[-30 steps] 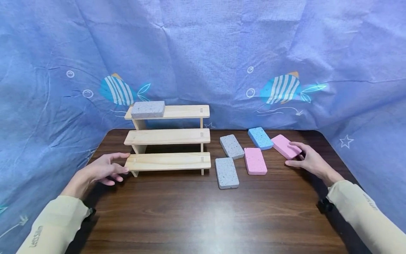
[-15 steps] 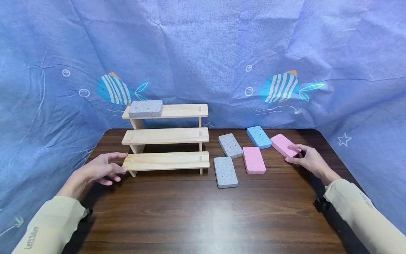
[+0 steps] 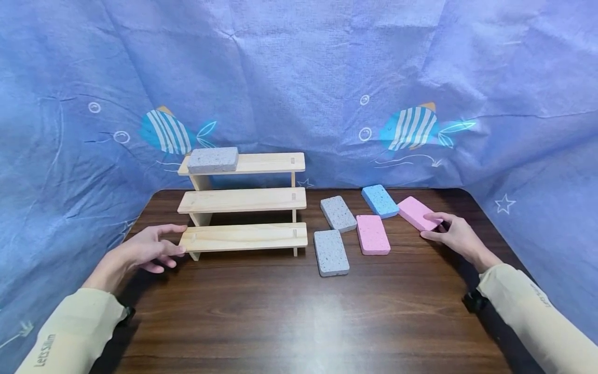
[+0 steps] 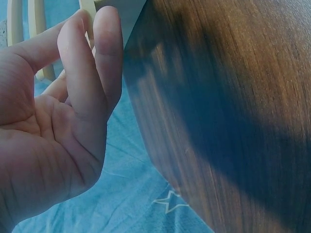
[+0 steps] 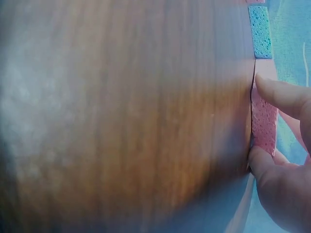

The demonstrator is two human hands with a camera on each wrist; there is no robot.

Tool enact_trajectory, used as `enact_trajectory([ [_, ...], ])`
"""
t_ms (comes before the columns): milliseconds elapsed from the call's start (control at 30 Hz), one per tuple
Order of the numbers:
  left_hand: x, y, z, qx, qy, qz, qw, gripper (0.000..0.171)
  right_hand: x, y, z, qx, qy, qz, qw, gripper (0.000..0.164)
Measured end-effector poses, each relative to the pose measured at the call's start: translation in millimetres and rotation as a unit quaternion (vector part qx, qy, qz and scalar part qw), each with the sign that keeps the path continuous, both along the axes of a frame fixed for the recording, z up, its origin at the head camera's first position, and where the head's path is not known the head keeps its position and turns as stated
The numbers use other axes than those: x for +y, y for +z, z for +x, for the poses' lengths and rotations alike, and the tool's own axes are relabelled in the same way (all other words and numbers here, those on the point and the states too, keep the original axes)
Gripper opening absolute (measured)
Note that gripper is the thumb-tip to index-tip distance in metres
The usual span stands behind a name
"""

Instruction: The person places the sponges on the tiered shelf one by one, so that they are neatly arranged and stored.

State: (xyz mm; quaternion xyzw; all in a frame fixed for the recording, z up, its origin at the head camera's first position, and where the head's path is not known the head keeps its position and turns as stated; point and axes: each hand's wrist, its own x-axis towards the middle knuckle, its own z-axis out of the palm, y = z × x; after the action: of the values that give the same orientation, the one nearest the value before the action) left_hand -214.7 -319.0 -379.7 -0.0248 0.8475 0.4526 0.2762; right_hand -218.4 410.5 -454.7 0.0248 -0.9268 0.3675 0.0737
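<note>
My left hand (image 3: 147,250) holds the left end of the lowest shelf of a pale wooden three-tier stand (image 3: 243,236); fingertips lie at the shelf's back and front corners. In the left wrist view, the left hand's fingers (image 4: 108,53) reach the wood, partly hiding it. At the table's right, my right hand (image 3: 454,238) pinches the near end of a pink sponge (image 3: 417,212) between thumb and fingers. The right wrist view shows this pink sponge (image 5: 265,121) low along the table top. A grey sponge (image 3: 213,159) sits on the stand's top shelf, at its left end.
Between stand and right hand lie a blue sponge (image 3: 380,201), another pink sponge (image 3: 372,235) and two grey sponges (image 3: 338,213), all flat on the dark wooden table (image 3: 261,311). A blue fish-print cloth (image 3: 299,78) hangs behind and at both sides.
The head view has shifted slightly, so everything sits a little further left. The right hand's fingers have closed in on the pink sponge; the left hand stays at the stand.
</note>
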Motion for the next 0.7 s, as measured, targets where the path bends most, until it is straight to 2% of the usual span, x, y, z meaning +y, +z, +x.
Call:
enact_trajectory([
  [500, -1, 0.9, 1.0, 0.000, -0.001, 0.006, 1.0000, 0.078, 1, 3.3, 0.0, -0.006, 0.014, -0.009, 1.000, 0.053],
  [700, -2, -1.2, 0.4, 0.001, -0.001, 0.008, 1.0000, 0.078, -1, 13.8, -0.7, -0.077, 0.002, -0.009, 0.997, 0.063],
])
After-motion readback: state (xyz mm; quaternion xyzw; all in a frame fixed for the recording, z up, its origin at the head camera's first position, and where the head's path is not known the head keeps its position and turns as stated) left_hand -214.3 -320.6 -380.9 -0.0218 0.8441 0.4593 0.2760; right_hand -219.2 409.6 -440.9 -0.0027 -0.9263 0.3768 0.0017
